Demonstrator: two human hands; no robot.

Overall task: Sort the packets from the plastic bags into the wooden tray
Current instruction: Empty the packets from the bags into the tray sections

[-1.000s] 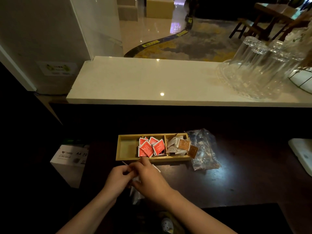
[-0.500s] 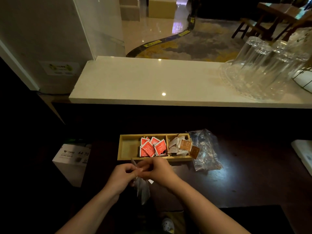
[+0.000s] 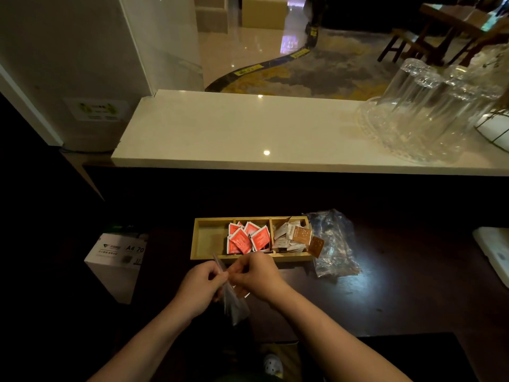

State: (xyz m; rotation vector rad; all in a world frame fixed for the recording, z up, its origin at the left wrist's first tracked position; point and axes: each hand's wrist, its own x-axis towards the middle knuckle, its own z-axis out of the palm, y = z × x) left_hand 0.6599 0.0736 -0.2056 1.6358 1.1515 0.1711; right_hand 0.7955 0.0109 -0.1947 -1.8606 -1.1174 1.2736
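A wooden tray [image 3: 209, 238] with three compartments lies on the dark table. Its left compartment is bare, the middle one holds several red packets [image 3: 248, 239], and the right one holds white and brown packets [image 3: 293, 237]; one brown packet [image 3: 316, 246] hangs over the right rim. My left hand [image 3: 199, 288] and my right hand [image 3: 257, 275] meet just in front of the tray, both pinching the top of a small clear plastic bag [image 3: 234, 304] that hangs down between them. What the bag contains is hard to make out.
A crumpled clear plastic bag [image 3: 334, 244] lies right of the tray. A white paper box [image 3: 117, 260] stands to the left beyond the table edge. A raised pale counter [image 3: 248, 136] behind carries upturned glasses [image 3: 429, 111]. A white object [image 3: 493, 253] sits at the right edge.
Both hands lifted the small clear bag off the table; it now hangs upright between my fingers, and my right hand has shifted from over it to pinching its top edge.
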